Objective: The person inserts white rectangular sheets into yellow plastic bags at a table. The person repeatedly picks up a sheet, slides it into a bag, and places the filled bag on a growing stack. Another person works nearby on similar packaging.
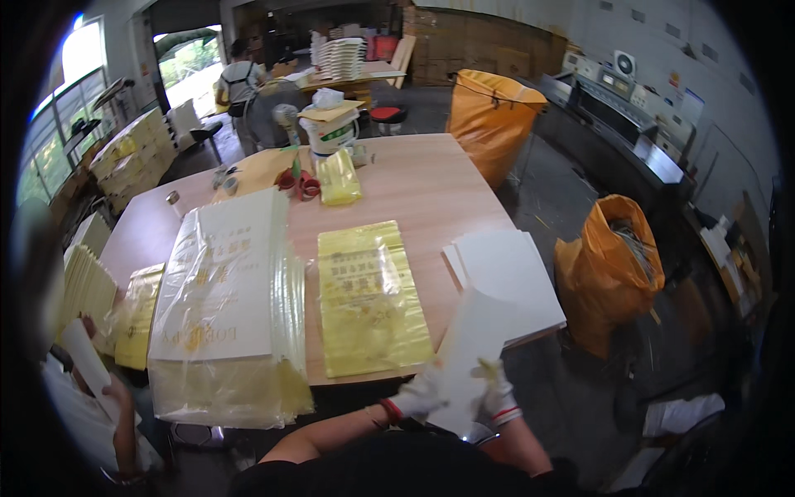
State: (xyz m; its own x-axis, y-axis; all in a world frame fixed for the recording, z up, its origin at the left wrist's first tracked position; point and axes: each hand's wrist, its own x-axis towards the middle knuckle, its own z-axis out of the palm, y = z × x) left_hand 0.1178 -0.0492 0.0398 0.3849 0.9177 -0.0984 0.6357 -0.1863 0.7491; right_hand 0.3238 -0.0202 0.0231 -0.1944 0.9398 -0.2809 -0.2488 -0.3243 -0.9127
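Note:
I hold a flat white board or folded sheet [474, 346] upright and slightly tilted at the table's front edge. My left hand [421, 393], in a white work glove, is closed on its left edge. On its right edge my right hand [498, 393] is closed too, its glove red-trimmed at the cuff. Motion blurs both a little. Behind the board lies a stack of white boards [517, 282] on the table's right corner. Left of my hands lies a pile of yellow plastic bags [370, 302], and beyond it a tall stack of bagged white printed boards [224, 273].
A co-worker's hands [116, 389] hold a white board at the left. Orange sacks [600, 282] stand right of the pink-topped table [414, 182]. Tape rolls [308, 189], a small yellow bag pile [339, 178] and a white bucket [329, 132] sit at its far side. Another person [238, 83] stands far back.

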